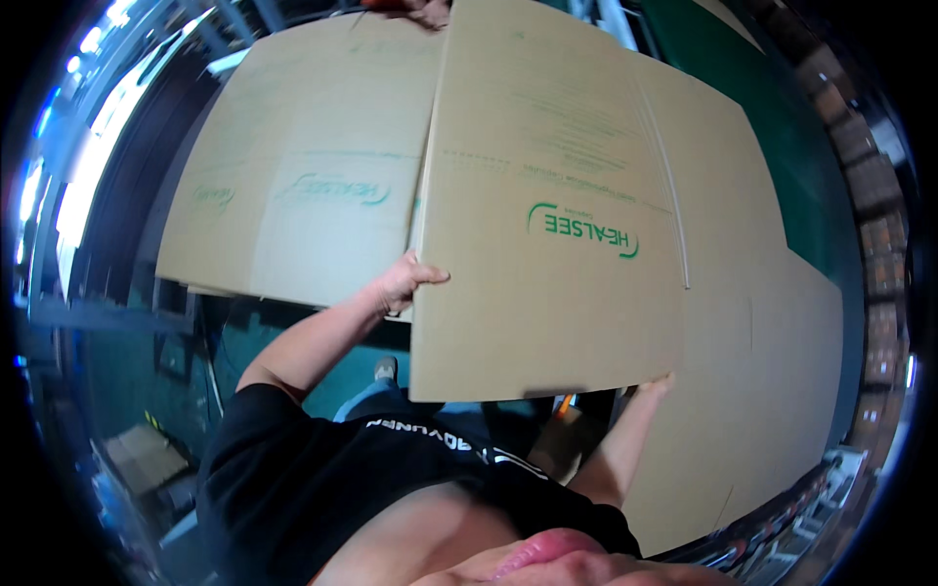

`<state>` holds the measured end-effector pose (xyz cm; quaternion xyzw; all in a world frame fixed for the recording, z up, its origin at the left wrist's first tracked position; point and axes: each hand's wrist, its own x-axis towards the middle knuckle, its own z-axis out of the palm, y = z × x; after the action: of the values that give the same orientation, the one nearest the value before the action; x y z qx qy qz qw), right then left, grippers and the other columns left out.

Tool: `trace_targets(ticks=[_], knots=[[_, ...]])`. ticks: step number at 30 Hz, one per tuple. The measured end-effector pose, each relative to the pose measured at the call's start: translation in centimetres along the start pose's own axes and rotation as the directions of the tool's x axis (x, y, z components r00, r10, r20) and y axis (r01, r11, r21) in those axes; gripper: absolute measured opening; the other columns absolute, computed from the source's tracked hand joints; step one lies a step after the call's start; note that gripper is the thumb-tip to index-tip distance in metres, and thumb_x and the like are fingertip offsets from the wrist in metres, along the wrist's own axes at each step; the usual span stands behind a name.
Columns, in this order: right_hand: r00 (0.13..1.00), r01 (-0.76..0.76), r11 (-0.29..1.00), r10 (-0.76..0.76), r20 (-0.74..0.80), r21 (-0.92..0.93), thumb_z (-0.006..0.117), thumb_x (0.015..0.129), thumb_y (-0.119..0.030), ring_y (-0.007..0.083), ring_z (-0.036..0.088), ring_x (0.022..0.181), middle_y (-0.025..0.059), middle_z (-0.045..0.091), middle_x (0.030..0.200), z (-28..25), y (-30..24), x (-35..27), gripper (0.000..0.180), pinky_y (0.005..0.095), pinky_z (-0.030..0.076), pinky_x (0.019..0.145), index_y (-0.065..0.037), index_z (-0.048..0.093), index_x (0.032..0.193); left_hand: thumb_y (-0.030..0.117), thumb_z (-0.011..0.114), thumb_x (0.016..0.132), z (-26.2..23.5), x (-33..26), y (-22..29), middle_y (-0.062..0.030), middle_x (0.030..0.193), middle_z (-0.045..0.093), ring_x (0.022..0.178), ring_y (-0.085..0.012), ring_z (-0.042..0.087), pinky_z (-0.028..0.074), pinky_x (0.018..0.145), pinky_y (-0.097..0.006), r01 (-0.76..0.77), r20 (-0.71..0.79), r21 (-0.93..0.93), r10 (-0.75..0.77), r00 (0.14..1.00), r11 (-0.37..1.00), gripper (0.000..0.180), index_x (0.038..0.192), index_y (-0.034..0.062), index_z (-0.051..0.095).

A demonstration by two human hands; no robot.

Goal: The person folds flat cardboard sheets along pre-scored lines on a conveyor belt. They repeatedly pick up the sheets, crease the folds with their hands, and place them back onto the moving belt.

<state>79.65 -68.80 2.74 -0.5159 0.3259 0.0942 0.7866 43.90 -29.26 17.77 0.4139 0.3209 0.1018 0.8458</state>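
Observation:
A flat sheet of brown cardboard (547, 313) with green print spans the middle of the head view, tilted over other cardboard. My left hand (412, 280) is closed around its left edge, thumb lying on top. At the near right corner my right hand (655, 384) grips the sheet from the edge, its fingers mostly hidden beneath. To the left lies more printed cardboard (303, 186), flat like a stack. A wide plain sheet (762, 361) extends on the right, partly under the held one. At the far edge another person's hand (425, 14) touches the cardboard.
A dark green surface (791, 166) runs along the far right. Stacked cartons (879, 254) line the right rim. At the left stands a metal frame with dark panels (127, 195). A cardboard box (145, 457) sits low on the left, above the green floor (244, 361).

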Motion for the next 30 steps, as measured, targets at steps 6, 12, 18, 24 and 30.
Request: trace_targets(ticks=[6, 12, 18, 24, 30], knots=[[0.903, -0.314, 0.932, 0.234, 0.361, 0.182, 0.047, 0.096, -0.025, 0.0341, 0.046, 0.126, 0.0159, 0.048, 0.138, -3.7, -1.9, 6.2, 0.046, 0.0525, 0.04, 0.105, 0.0, 0.044, 0.135, 0.015, 0.075, 0.072, 1.8, 3.3, -1.7, -0.0173, 0.108, 0.066, 0.09, -0.0272, 0.068, 0.056, 0.083, -0.043, -0.003, -0.176, 0.147, 0.029, 0.984, 0.989, 0.061, 0.124, -0.0034, 0.051], [0.617, -0.528, 0.849, 0.384, 0.687, -0.001, 0.058, 0.081, 0.005, 0.03, 0.051, 0.121, 0.0109, 0.055, 0.128, -7.0, 2.6, 7.8, 0.048, 0.0461, 0.038, 0.107, -0.004, 0.052, 0.127, 0.021, 0.076, 0.074, -0.3, 0.7, 1.7, -0.0121, 0.097, 0.069, 0.09, -0.0218, 0.067, 0.056, 0.082, -0.039, 0.029, -0.406, 0.137, 0.03, 0.913, 0.99, 0.043, 0.109, 0.0008, 0.062], [0.209, -0.525, 0.796, 0.465, 0.86, -0.303, 0.053, 0.09, 0.002, 0.0315, 0.046, 0.127, 0.0148, 0.05, 0.135, -2.4, 4.7, 1.0, 0.05, 0.0511, 0.034, 0.11, -0.001, 0.04, 0.138, 0.016, 0.071, 0.074, -6.2, -2.3, 3.0, -0.0202, 0.115, 0.062, 0.109, -0.0318, 0.059, 0.048, 0.093, -0.041, 0.47, -0.398, 0.864, 0.817, 0.418, 0.181, 0.051, 0.121, 0.0017, 0.055], [0.092, -0.435, 0.655, 0.715, 0.693, -0.618, 0.055, 0.097, -0.017, 0.0306, 0.056, 0.116, 0.012, 0.053, 0.129, -1.0, 14.4, -11.0, 0.045, 0.0459, 0.051, 0.093, -0.004, 0.039, 0.138, 0.006, 0.055, 0.08, 11.7, 4.6, -10.5, -0.0191, 0.133, 0.051, 0.128, -0.0347, 0.044, 0.034, 0.11, -0.042, -0.294, 0.315, 0.949, 0.277, 0.908, -0.115, 0.042, 0.121, 0.0079, 0.059], [0.176, -0.093, 0.636, 0.767, 0.616, -0.766, 0.054, 0.095, -0.012, 0.0249, 0.065, 0.095, 0.0162, 0.06, 0.117, 0.8, 21.8, -17.1, 0.039, 0.0368, 0.056, 0.083, -0.001, 0.045, 0.132, 0.033, 0.07, 0.077, 2.5, 1.9, -16.6, -0.0129, 0.146, 0.039, 0.139, -0.0325, 0.03, 0.026, 0.114, -0.05, -0.319, 0.364, 0.923, 0.223, 0.904, -0.215, 0.05, 0.121, 0.0137, 0.061]])
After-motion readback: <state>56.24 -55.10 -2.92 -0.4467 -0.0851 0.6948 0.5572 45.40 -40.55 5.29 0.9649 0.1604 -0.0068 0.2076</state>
